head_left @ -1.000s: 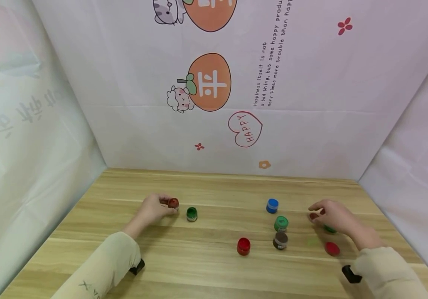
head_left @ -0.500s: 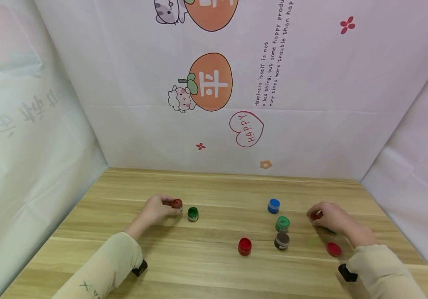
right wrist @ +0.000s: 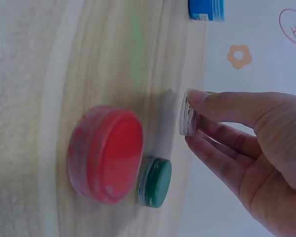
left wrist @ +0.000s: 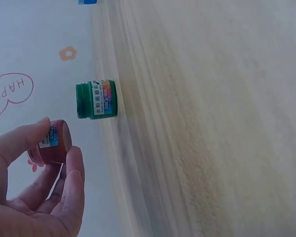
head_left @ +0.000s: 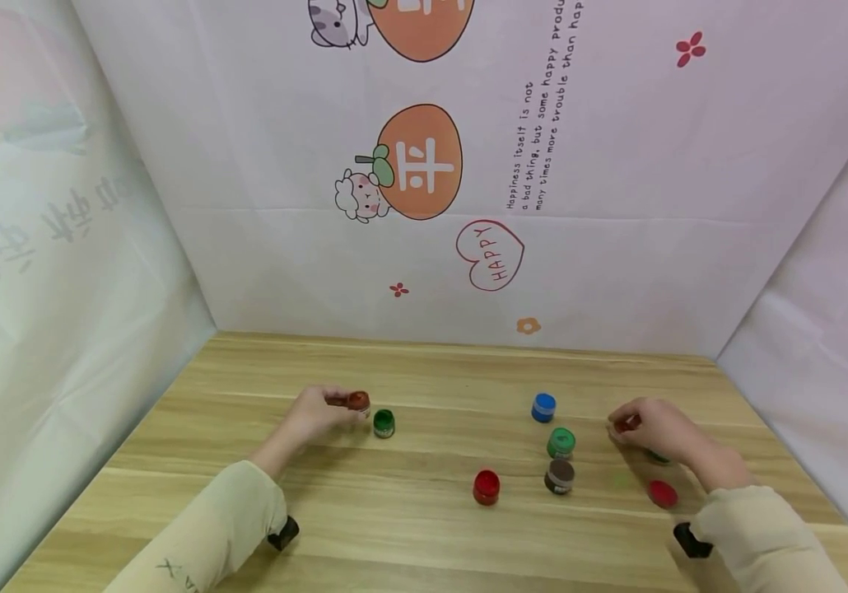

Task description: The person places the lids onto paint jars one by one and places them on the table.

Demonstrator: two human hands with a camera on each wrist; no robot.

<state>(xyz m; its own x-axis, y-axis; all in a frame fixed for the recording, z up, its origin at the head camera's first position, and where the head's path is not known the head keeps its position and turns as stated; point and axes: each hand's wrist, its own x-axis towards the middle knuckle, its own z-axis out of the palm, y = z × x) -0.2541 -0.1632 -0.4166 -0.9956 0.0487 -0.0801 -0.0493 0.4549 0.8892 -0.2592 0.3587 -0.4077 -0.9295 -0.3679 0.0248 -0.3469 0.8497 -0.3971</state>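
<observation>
My left hand [head_left: 318, 410] pinches a reddish-brown paint jar [left wrist: 56, 143] between thumb and fingers. The jar is uncapped and appears raised off the tabletop. Just right of it in the head view, an open dark green paint jar [head_left: 384, 424] stands upright, labelled side showing in the left wrist view. On the right, my right hand [head_left: 657, 427] pinches a small clear-rimmed lid [right wrist: 188, 112] by its edges; its top looks reddish-brown in the head view. Below that hand lie a red lid [right wrist: 113, 153] and a green lid [right wrist: 156, 181], the green one mostly hidden in the head view.
Between the hands stand a blue jar [head_left: 543, 408], a lighter green jar [head_left: 561, 443], a dark brown jar [head_left: 560, 476] and an open red jar [head_left: 486, 487]. A faint green smear [head_left: 620, 480] marks the wooden table [head_left: 394, 543]. White printed sheets [head_left: 283, 247] enclose the back and sides.
My left hand has shifted slightly right with the brown jar, closer to the dark green one. My right fingers, spread around the lid a second ago, now pinch it.
</observation>
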